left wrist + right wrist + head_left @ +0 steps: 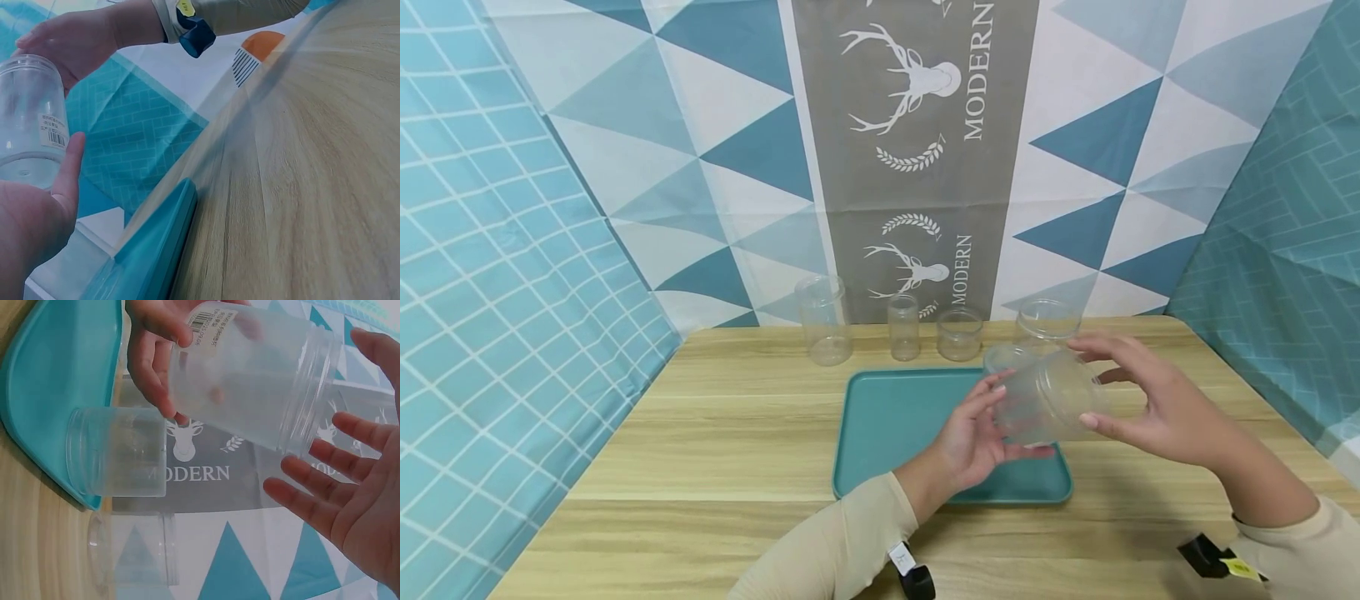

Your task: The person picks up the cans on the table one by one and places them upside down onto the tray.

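A clear plastic jar (pixel 1048 400) with a threaded neck is tilted on its side above the right part of the teal tray (pixel 887 425). My left hand (pixel 966 446) grips it around the base end, fingers and thumb on its wall. A printed barcode label (pixel 212 326) sits on the jar near that base. Around the neck end, my right hand (pixel 1157 408) is spread, thumb and fingers loosely extended at the rim. The right wrist view shows the fingers (pixel 337 462) of that hand splayed beside the open mouth.
At the back of the wooden table (pixel 737 450) stand a tall clear jar (pixel 825 325), a slim jar (pixel 903 329), a short jar (pixel 959 335) and a wide jar (pixel 1048 321). Another clear jar (pixel 125 450) stands by the tray's far right edge. Patterned cloth (pixel 722 150) hangs behind.
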{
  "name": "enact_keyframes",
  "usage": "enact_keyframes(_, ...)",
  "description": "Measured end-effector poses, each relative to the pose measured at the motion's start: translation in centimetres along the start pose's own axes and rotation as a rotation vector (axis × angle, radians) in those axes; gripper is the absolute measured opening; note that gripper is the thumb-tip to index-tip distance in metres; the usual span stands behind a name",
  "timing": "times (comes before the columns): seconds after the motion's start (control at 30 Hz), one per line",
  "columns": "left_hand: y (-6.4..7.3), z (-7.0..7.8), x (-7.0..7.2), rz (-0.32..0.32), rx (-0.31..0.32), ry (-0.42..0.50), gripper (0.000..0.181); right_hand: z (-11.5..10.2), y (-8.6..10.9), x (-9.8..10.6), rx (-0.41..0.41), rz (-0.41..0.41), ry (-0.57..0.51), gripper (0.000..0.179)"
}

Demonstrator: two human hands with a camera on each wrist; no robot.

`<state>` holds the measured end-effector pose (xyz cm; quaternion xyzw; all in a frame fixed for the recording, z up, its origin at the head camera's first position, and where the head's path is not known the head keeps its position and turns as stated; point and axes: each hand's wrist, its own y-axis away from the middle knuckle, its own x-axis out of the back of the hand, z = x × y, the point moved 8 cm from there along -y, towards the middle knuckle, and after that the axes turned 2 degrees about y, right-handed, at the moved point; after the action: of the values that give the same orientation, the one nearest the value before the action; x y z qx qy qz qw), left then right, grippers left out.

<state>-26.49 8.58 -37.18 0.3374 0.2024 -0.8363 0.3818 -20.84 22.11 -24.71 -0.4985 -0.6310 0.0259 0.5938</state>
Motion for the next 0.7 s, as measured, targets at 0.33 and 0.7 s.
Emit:
enact_keyframes(0.33, 0.1, 0.5, 0.8, 0.036, -0.007, -0.026, 0.042, 1.5, 0.4, -0.2, -0.138, 0.069, -0.069, 0.054)
enact_keyframes(0.7, 0.5, 1.9, 1.7, 0.064, -0.051, -0.058, 0.043, 4.5, 1.7, -1.4, -0.33, 0.118, -0.084, 0.035)
